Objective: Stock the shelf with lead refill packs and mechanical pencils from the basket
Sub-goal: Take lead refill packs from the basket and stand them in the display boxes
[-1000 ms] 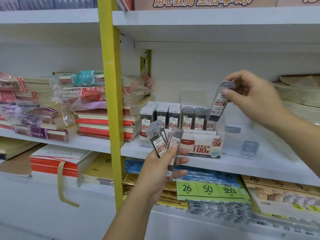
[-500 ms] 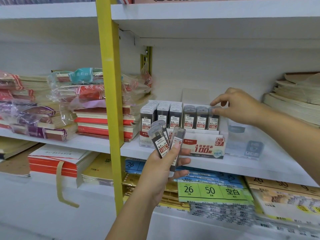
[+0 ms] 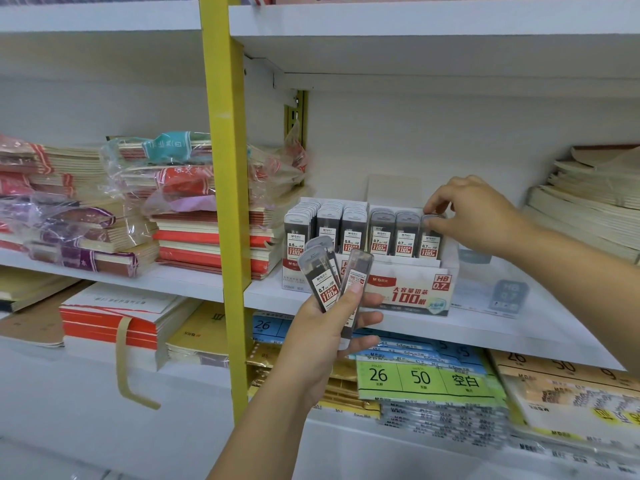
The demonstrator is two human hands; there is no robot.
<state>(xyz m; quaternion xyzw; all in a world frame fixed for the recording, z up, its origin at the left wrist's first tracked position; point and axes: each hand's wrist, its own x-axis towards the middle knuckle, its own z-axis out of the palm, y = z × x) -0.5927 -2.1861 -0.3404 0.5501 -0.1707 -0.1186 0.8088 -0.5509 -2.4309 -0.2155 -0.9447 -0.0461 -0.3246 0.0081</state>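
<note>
My left hand [image 3: 327, 336] grips a small fan of grey lead refill packs [image 3: 325, 277] with red-and-white 0.7 labels, held up in front of the middle shelf. On that shelf [image 3: 519, 327] stands a white display box [image 3: 408, 294] marked HB 0.7, with upright refill packs in rows. My right hand [image 3: 479, 216] reaches over the box's right end, and its fingertips pinch the top of the rightmost refill pack [image 3: 429, 242], which stands in its row. No basket or mechanical pencils are in view.
A second box of 0.5 refill packs [image 3: 323, 233] stands left of the first. A yellow shelf upright [image 3: 225, 202] rises at the left. Notebook stacks [image 3: 214, 233] fill the left shelf and paper stacks [image 3: 588, 202] the right. Loose-leaf packs [image 3: 426, 379] lie below.
My right hand has brought one refill pack down from above the box into the right end of the row. My left hand has stayed where it was.
</note>
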